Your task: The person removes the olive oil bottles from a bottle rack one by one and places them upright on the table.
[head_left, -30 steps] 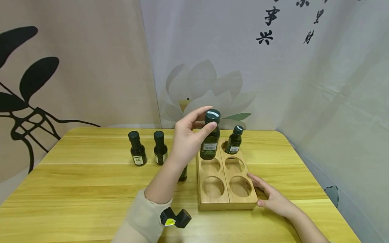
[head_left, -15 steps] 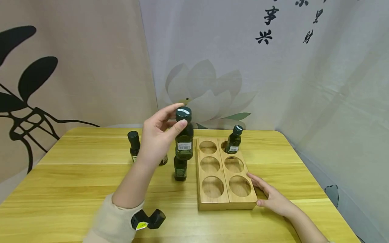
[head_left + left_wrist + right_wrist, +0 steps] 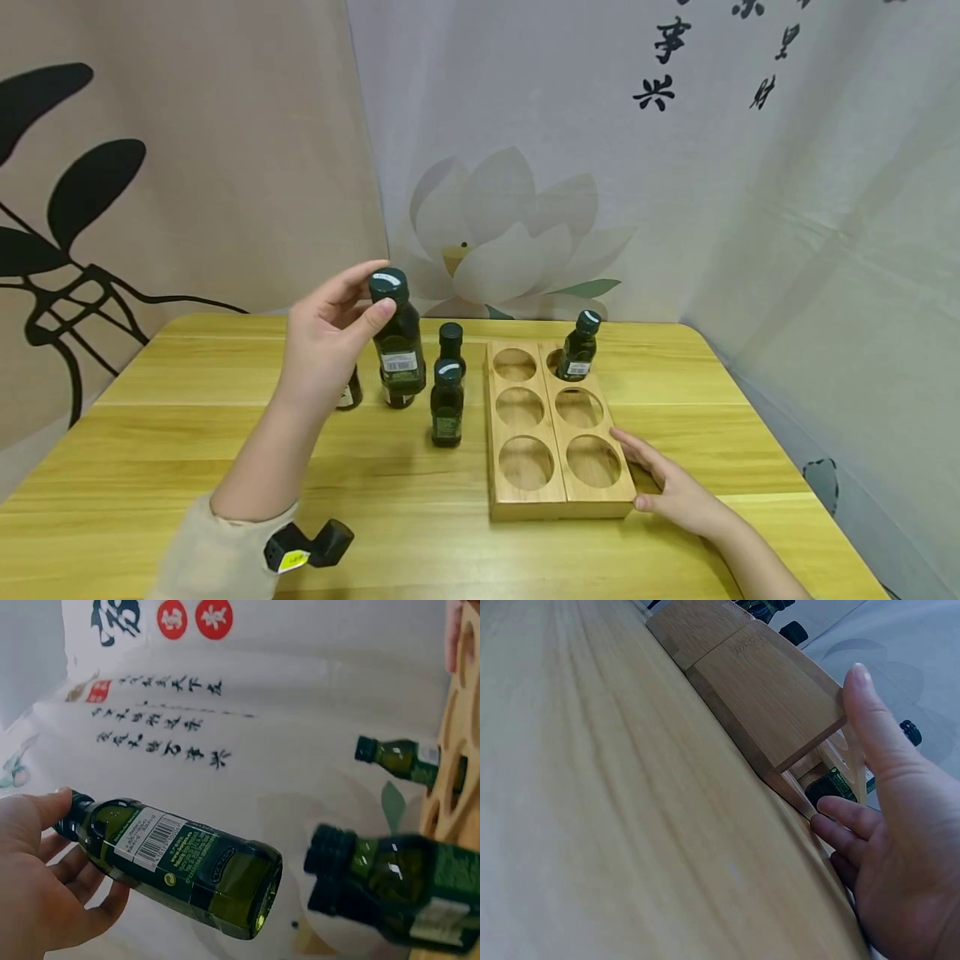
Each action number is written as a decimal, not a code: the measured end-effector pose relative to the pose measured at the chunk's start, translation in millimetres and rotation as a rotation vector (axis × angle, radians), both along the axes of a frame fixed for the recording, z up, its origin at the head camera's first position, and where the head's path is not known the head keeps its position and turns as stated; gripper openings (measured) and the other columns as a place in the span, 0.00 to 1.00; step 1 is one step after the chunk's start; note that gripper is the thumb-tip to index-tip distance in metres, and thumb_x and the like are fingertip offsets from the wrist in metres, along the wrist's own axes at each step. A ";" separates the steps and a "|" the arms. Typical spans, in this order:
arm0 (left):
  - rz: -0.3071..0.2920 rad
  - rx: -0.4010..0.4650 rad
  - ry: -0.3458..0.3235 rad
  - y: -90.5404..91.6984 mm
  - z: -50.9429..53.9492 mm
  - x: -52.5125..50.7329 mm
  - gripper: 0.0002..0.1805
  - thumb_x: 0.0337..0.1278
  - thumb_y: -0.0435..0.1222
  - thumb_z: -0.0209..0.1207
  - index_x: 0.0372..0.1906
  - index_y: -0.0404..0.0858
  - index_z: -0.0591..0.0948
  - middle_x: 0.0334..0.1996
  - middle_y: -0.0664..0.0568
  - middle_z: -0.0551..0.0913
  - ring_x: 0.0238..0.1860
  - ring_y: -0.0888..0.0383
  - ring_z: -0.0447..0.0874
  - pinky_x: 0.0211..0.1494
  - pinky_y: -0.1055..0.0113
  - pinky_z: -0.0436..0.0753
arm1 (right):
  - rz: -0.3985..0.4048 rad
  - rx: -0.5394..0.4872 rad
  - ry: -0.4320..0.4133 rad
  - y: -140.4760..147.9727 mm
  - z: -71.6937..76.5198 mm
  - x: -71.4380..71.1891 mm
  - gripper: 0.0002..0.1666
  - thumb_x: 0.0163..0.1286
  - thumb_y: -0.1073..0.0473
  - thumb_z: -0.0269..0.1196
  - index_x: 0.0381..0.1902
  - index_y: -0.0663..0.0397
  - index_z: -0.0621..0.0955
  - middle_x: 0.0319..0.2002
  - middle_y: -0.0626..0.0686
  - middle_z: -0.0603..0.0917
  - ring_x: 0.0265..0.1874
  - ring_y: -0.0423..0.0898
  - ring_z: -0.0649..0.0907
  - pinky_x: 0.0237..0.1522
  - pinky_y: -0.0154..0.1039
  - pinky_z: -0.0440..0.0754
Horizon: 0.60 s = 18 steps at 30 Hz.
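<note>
My left hand [image 3: 318, 337] pinches the cap and neck of a dark green glass bottle [image 3: 401, 346] and holds it upright above the table's left part. Its white barcode label [image 3: 150, 838] faces the left wrist camera. My right hand [image 3: 678, 496] rests against the right side of a wooden bottle rack [image 3: 528, 508], thumb by the front corner and fingers extended along the side. In the rack's back right hole stands another green bottle [image 3: 577, 348]; the other holes hold nothing.
Left of the rack stand a green bottle [image 3: 447, 408] and a dark-capped bottle [image 3: 451, 340] behind it. Two more dark bottles are partly hidden, one behind the held bottle and one [image 3: 348, 393] behind my left hand. A printed cloth [image 3: 525, 150] hangs behind the table [image 3: 187, 467].
My left hand has carried the green bottle leftward from above the rack to over the standing bottles. The right hand and the rack have stayed in place.
</note>
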<state>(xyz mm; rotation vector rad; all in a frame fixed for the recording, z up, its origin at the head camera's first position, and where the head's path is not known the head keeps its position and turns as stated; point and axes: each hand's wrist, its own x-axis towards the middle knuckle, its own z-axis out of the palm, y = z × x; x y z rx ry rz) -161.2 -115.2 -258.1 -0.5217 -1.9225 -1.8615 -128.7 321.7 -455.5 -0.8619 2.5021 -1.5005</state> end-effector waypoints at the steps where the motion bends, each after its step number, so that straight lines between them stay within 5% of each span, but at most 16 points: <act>1: -0.001 -0.003 -0.003 -2.3 -1.1 0.0 0.20 0.59 0.28 0.62 0.58 0.33 0.78 0.42 0.49 0.82 0.42 0.53 0.81 0.46 0.70 0.80 | -0.003 0.002 -0.001 -0.1 0.1 0.3 0.47 0.65 0.39 0.61 0.75 0.46 0.57 0.72 0.50 0.60 0.64 0.41 0.67 0.61 0.32 0.62; 18: 0.021 -0.120 -0.091 -26.3 -46.0 -11.1 0.22 0.59 0.31 0.63 0.58 0.32 0.77 0.44 0.52 0.83 0.41 0.58 0.84 0.44 0.69 0.82 | 0.005 0.002 0.008 1.0 -1.6 -0.2 0.46 0.66 0.39 0.61 0.75 0.47 0.57 0.72 0.49 0.60 0.64 0.41 0.67 0.61 0.32 0.62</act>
